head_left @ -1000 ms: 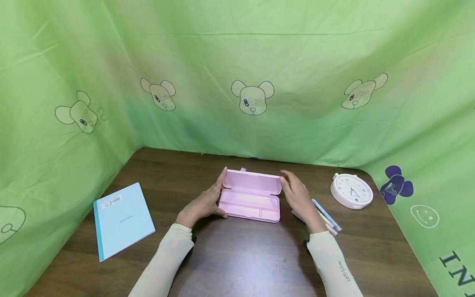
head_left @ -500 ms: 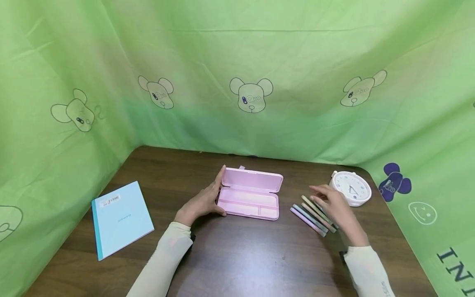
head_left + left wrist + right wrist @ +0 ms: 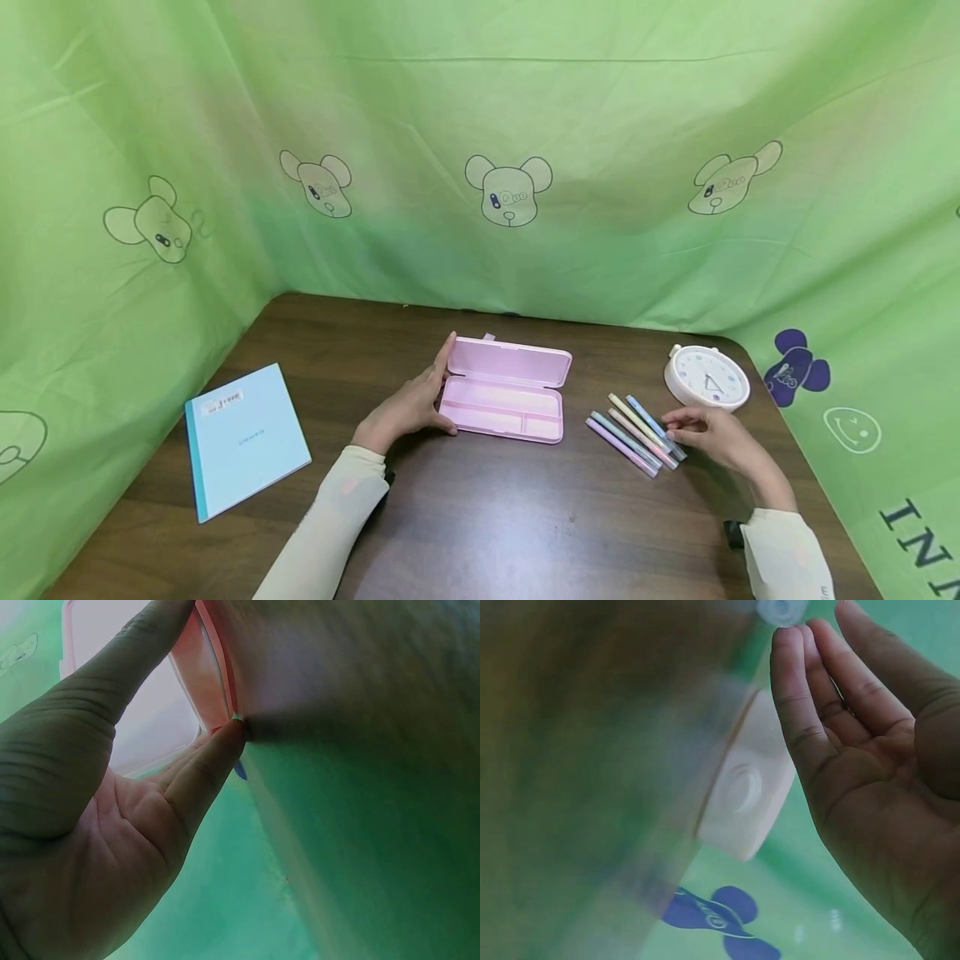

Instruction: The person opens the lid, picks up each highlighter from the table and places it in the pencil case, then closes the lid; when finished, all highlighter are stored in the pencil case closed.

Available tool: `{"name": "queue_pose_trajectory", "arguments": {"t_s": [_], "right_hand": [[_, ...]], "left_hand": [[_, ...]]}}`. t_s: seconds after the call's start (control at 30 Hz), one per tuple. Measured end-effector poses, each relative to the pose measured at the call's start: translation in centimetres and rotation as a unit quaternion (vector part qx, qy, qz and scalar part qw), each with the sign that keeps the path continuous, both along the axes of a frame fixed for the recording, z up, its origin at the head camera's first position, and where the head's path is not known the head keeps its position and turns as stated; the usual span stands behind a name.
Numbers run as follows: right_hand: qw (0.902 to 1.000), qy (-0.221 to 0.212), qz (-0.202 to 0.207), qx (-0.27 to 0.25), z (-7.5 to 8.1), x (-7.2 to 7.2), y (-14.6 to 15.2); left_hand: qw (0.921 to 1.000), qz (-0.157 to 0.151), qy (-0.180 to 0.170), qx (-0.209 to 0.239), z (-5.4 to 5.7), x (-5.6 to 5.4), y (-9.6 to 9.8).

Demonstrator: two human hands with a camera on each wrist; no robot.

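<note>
A pink pencil case (image 3: 480, 394) lies with its lid (image 3: 510, 363) raised, showing bare compartments inside, in the head view. Along its left end my left hand (image 3: 405, 410) holds it, thumb at the front edge and fingers up by the lid; the left wrist view shows this thumb and fingers around the case's end. Several pastel markers (image 3: 622, 443) lie side by side to the right. My right hand (image 3: 712, 435) is at the blue marker (image 3: 651, 422), fingertips close to its right side. In the right wrist view the fingers (image 3: 795, 697) are extended and apart from the thumb, around nothing.
A white round clock (image 3: 707, 377) stands just behind my right hand. Far to the left lies a light blue notebook (image 3: 249, 442). Green printed cloth (image 3: 405, 208) hangs around the back and sides of the dark wooden table (image 3: 510, 525).
My right hand has left the case's lid and moved right, past the markers, then down to the blue marker's side. My left hand has stayed on the pencil case.
</note>
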State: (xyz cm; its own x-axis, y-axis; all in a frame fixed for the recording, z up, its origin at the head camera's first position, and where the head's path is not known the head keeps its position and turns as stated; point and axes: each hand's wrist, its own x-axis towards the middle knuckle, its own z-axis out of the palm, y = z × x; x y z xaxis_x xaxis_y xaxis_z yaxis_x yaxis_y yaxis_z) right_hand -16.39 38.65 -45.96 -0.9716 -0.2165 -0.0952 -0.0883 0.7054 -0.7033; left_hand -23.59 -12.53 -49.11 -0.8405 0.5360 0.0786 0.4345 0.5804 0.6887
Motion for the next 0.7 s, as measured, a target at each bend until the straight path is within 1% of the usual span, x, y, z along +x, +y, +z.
{"name": "queue_pose_trajectory", "arguments": {"t_s": [0.03, 0.07, 0.13, 0.3, 0.4, 0.5, 0.53, 0.57, 0.6, 0.63, 0.7], "right_hand": [[0.9999, -0.011, -0.001, -0.006, -0.1, 0.0, 0.1], [0.9997, -0.020, -0.002, -0.012, -0.2, -0.1, 0.2], [0.9993, -0.032, -0.002, -0.021, -0.3, -0.1, 0.3], [0.9988, -0.036, 0.003, -0.031, -0.3, -0.1, 0.2], [0.9987, -0.036, 0.003, -0.036, -0.4, -0.2, 0.1], [0.9990, -0.029, 0.008, -0.033, -0.4, -0.2, 0.0], [0.9992, -0.025, 0.009, -0.030, -0.4, -0.2, -0.1], [0.9995, -0.020, 0.009, -0.024, -0.5, -0.3, -0.1], [0.9997, -0.015, 0.010, -0.019, -0.5, -0.3, -0.1], [0.9998, -0.010, 0.012, -0.012, -0.5, -0.3, -0.1], [0.9999, -0.004, 0.008, -0.004, -0.6, -0.3, -0.2]], "left_hand": [[1.0000, -0.001, 0.001, 0.001, 0.0, 0.1, 0.0], [1.0000, -0.002, -0.005, 0.005, 0.9, 0.6, 0.1], [0.9999, 0.000, -0.010, 0.002, 1.3, 0.8, 0.2], [0.9999, 0.003, -0.012, -0.004, 1.5, 0.9, 0.3], [1.0000, -0.001, -0.009, 0.001, 1.4, 0.8, 0.2], [1.0000, -0.002, -0.007, 0.004, 1.1, 0.6, 0.1], [1.0000, -0.007, 0.003, 0.004, 0.3, 0.2, -0.1], [0.9999, -0.008, 0.006, 0.006, 0.0, 0.0, -0.2], [1.0000, -0.005, -0.003, 0.008, 0.4, 0.2, 0.0], [1.0000, -0.006, 0.000, 0.007, -0.1, -0.1, -0.1], [0.9999, -0.007, 0.014, 0.005, -1.4, -0.9, -0.3]]}}
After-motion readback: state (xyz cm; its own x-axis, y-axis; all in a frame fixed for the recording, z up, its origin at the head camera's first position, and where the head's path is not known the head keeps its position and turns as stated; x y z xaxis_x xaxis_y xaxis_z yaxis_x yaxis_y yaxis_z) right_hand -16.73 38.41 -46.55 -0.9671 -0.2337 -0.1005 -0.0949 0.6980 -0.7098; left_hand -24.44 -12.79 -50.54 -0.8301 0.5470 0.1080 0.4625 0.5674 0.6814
